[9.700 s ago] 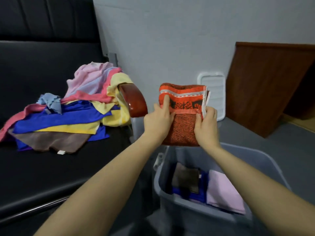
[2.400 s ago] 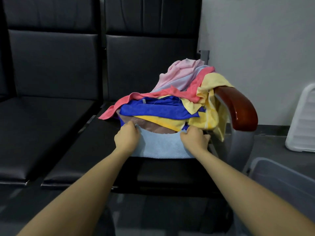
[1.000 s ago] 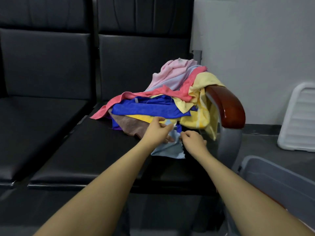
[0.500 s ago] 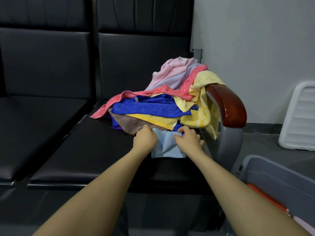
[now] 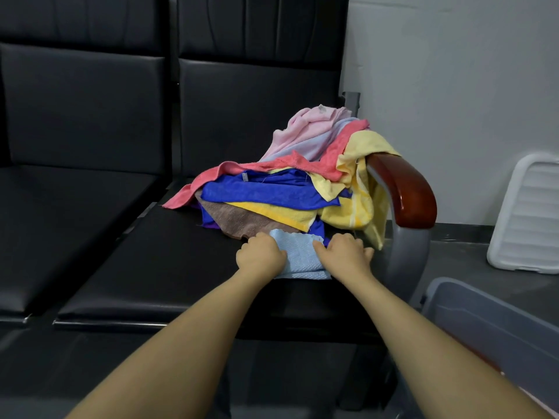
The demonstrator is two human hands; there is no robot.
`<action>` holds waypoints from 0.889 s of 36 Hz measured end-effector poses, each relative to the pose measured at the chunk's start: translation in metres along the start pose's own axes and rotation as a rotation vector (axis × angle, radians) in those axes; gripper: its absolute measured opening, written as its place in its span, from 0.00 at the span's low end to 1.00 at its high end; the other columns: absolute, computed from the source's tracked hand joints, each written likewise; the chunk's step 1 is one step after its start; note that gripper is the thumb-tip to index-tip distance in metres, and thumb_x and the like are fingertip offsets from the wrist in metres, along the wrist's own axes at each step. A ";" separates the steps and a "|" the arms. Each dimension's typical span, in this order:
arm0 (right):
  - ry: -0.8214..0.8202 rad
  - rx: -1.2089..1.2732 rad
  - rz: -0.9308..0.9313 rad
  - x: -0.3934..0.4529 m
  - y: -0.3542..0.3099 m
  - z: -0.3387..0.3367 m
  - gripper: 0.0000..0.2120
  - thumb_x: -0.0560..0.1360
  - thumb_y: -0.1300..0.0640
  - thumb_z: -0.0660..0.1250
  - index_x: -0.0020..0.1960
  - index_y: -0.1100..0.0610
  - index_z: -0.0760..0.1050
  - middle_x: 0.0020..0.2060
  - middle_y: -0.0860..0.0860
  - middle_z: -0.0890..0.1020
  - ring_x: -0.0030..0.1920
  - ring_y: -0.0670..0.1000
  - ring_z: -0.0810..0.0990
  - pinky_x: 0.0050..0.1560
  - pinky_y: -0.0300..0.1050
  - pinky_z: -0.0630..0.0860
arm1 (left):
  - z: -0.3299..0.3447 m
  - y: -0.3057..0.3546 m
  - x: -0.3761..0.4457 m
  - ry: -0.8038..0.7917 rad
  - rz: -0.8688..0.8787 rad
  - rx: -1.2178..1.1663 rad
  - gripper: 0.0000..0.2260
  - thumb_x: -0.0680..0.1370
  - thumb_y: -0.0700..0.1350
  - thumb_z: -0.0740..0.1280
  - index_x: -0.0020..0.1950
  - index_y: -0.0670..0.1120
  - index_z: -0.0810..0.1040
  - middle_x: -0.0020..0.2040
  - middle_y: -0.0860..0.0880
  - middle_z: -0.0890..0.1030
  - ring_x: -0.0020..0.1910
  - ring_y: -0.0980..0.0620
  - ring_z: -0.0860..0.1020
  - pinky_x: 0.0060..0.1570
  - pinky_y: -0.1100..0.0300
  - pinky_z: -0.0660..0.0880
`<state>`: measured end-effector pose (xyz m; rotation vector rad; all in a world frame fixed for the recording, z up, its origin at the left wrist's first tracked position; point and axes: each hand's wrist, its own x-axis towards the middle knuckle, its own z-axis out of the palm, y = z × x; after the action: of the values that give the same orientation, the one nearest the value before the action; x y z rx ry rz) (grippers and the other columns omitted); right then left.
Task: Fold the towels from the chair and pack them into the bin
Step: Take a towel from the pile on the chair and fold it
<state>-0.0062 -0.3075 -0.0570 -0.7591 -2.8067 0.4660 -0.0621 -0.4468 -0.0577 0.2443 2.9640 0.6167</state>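
Note:
A small light blue towel lies folded on the black chair seat, just in front of the pile of towels. My left hand covers its left edge, fingers curled down onto the cloth. My right hand rests on its right edge, thumb on the towel and fingers spread flat. The pile holds pink, coral, blue, yellow and brown towels, and some drape over the wooden armrest. Only a corner of the grey bin shows at the lower right, with a bit of orange cloth inside.
A white plastic lid leans against the wall at the right, behind the bin. A second black seat adjoins on the left. The chair's grey armrest post stands between the towel and the bin.
The light blue towel has gone from spread wide to a small folded square. In the last half second my hands moved slightly apart to its left and right edges.

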 end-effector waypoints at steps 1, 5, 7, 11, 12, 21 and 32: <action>-0.012 -0.021 0.046 0.001 0.000 0.001 0.24 0.77 0.38 0.57 0.53 0.59 0.74 0.57 0.55 0.75 0.63 0.59 0.68 0.64 0.56 0.60 | 0.000 0.000 0.000 0.011 -0.003 0.011 0.24 0.79 0.55 0.61 0.67 0.39 0.66 0.64 0.42 0.73 0.62 0.43 0.73 0.56 0.53 0.70; 0.014 -0.061 0.141 0.003 0.000 0.004 0.37 0.73 0.32 0.58 0.67 0.63 0.67 0.66 0.59 0.68 0.68 0.60 0.63 0.68 0.55 0.58 | 0.003 -0.001 0.002 0.061 0.014 0.061 0.22 0.80 0.56 0.56 0.65 0.40 0.70 0.62 0.43 0.75 0.60 0.44 0.75 0.53 0.54 0.70; 0.019 -0.076 0.150 0.004 0.000 0.009 0.39 0.72 0.31 0.58 0.67 0.63 0.66 0.67 0.59 0.67 0.68 0.59 0.63 0.68 0.54 0.58 | 0.005 -0.001 0.003 0.062 0.019 0.073 0.22 0.80 0.55 0.57 0.65 0.40 0.70 0.62 0.43 0.75 0.59 0.44 0.75 0.53 0.54 0.69; -0.007 -0.106 0.149 0.003 -0.008 0.020 0.37 0.73 0.32 0.59 0.67 0.63 0.66 0.66 0.58 0.66 0.67 0.58 0.63 0.67 0.51 0.59 | 0.006 0.001 0.004 0.050 0.014 0.082 0.18 0.81 0.52 0.58 0.64 0.40 0.70 0.61 0.43 0.76 0.59 0.44 0.75 0.53 0.54 0.70; -0.013 -0.116 0.133 0.003 -0.011 0.021 0.35 0.74 0.34 0.58 0.66 0.62 0.67 0.66 0.58 0.66 0.66 0.57 0.63 0.66 0.51 0.59 | 0.005 0.001 0.004 0.046 0.011 0.078 0.17 0.81 0.50 0.58 0.65 0.40 0.69 0.61 0.43 0.76 0.59 0.45 0.75 0.53 0.54 0.70; -0.019 -0.011 -0.107 -0.011 -0.025 0.011 0.16 0.81 0.48 0.55 0.60 0.60 0.67 0.56 0.57 0.76 0.56 0.58 0.75 0.52 0.50 0.68 | -0.018 0.015 -0.011 0.041 0.027 -0.016 0.14 0.82 0.42 0.55 0.67 0.40 0.63 0.64 0.41 0.73 0.61 0.43 0.75 0.50 0.55 0.70; 0.428 0.322 -0.162 -0.036 -0.034 -0.070 0.17 0.82 0.54 0.55 0.64 0.66 0.63 0.53 0.64 0.78 0.54 0.63 0.77 0.45 0.51 0.70 | -0.064 0.044 -0.028 0.438 0.402 -0.047 0.17 0.83 0.50 0.51 0.66 0.39 0.62 0.51 0.39 0.80 0.50 0.38 0.79 0.39 0.52 0.67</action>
<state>0.0279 -0.3363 0.0164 -0.4886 -2.2977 0.6228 -0.0376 -0.4369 0.0201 0.8130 3.3328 0.8812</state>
